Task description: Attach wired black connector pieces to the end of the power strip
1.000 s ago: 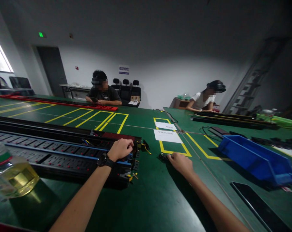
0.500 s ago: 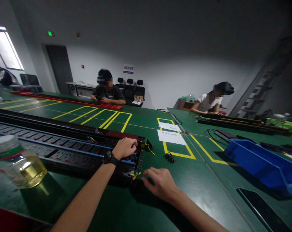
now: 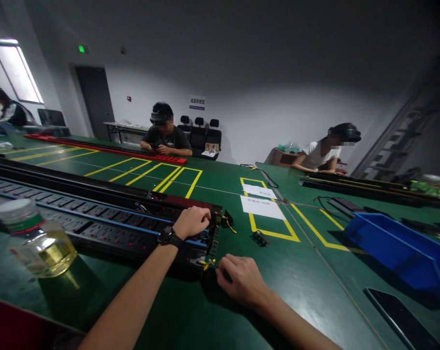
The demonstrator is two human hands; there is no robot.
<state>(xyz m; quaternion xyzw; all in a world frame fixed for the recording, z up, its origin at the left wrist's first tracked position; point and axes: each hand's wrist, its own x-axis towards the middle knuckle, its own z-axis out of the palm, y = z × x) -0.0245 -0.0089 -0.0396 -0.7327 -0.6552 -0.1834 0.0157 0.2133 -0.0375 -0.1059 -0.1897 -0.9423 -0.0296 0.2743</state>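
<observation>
Long black power strips with rows of sockets and small red dots lie across the left of the table. My left hand, wearing a black watch, rests over their near right end with its fingers curled down; what is under the fingertips is hidden. Just right of that end, my right hand is held low with its fingers bent in toward the thumb. Its fingertips are close beside yellow and green wire ends. I cannot tell whether they pinch anything.
A bottle of yellow liquid stands at left. A small black part and paper sheets lie beyond my right hand. A blue bin and a phone are at right. Two people sit across the table, another far left.
The whole view has shifted slightly, so things appear a little further right. My right hand's fingers look more curled in; my left hand stays on the strip's end.
</observation>
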